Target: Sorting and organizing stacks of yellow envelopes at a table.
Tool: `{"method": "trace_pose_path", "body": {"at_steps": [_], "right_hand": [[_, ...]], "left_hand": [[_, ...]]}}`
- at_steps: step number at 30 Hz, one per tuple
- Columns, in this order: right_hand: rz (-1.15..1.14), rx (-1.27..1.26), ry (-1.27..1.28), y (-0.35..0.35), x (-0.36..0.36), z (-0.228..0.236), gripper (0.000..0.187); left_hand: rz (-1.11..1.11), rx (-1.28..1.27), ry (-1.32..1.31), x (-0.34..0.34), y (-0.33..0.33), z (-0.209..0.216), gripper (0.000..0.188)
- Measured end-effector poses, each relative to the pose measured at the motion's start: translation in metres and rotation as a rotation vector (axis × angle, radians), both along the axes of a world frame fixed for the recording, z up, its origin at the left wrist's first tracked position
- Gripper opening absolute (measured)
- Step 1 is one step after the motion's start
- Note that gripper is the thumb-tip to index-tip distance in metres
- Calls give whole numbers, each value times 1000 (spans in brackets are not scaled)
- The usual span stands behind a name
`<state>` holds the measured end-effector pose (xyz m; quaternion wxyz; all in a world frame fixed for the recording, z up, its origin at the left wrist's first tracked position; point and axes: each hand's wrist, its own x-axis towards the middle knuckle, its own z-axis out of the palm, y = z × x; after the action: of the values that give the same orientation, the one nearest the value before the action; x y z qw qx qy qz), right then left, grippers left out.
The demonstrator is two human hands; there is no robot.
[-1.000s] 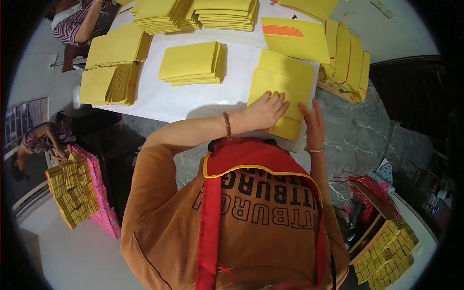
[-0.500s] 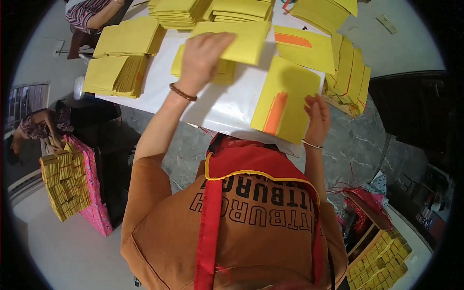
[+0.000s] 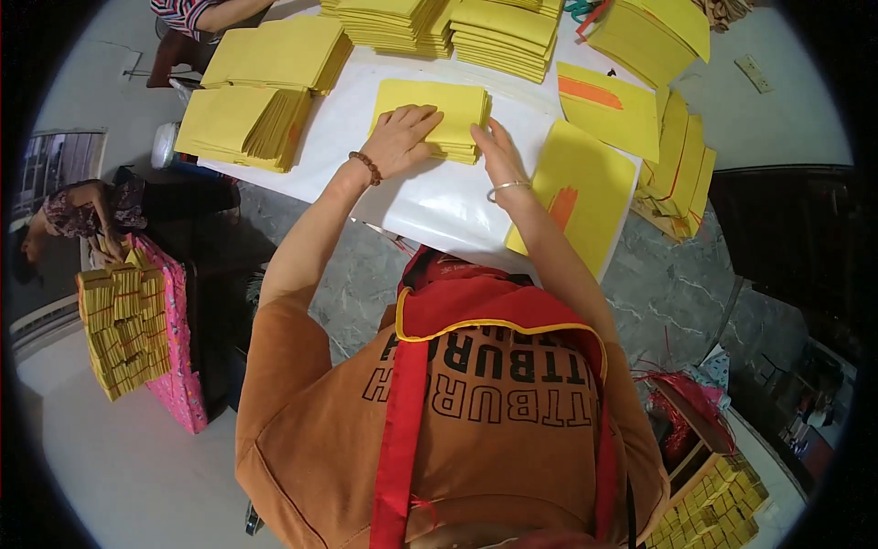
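A small stack of yellow paper sheets (image 3: 437,94) lies on the white-covered table (image 3: 416,215) in front of me. My left hand (image 3: 400,140) rests on its near left part, palm down with fingers stretched out. At the stack's right edge my right hand (image 3: 499,156) stands with fingers extended and touching or nearly touching the side. Beneath my right forearm, a larger yellow sheet (image 3: 590,169) with an orange stroke lies near the table's right edge. Another orange-marked yellow sheet (image 3: 631,123) lies just beyond it.
Thick yellow paper stacks stand at the left (image 3: 233,123) and far side (image 3: 503,37) of the table. Banded yellow bundles (image 3: 677,174) sit off its right edge. One person's arm (image 3: 233,13) reaches in at far left; another person (image 3: 91,210) is beside piled bundles (image 3: 123,329).
My left hand has lowered the yellow paper it held onto the small stack and now lies flat on it. My right hand has moved left from the large marked sheet to the stack's edge.
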<state>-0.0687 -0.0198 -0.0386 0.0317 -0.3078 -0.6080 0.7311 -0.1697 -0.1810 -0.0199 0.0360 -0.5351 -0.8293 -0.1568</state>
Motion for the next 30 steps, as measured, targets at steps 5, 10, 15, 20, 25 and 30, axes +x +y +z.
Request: {"method": "trace_pose_path", "body": {"at_steps": [5,10,15,20,25,30], "right_hand": [[-8,12,79,-3,-15,-35,62],[67,77,77,-9,-11,-32,61],[89,233,116,-17,-10,-14,65],[288,275,41,-17,-36,-30,65],[273,402,52,-28,-53,-33,66],[321,463,-97,-24,-64,-25,66]], "left_hand": [[219,122,-7,-14,-11,-21,50],[709,556,-924,-24,-20,-51,61],[729,595,-971,-46,-19,-68,59],[676,628,-1100,-73,-29,-61,56],[701,573,-1127,-92,-32,-55,56],[744,465,-978,-96,-23,-54,55]]}}
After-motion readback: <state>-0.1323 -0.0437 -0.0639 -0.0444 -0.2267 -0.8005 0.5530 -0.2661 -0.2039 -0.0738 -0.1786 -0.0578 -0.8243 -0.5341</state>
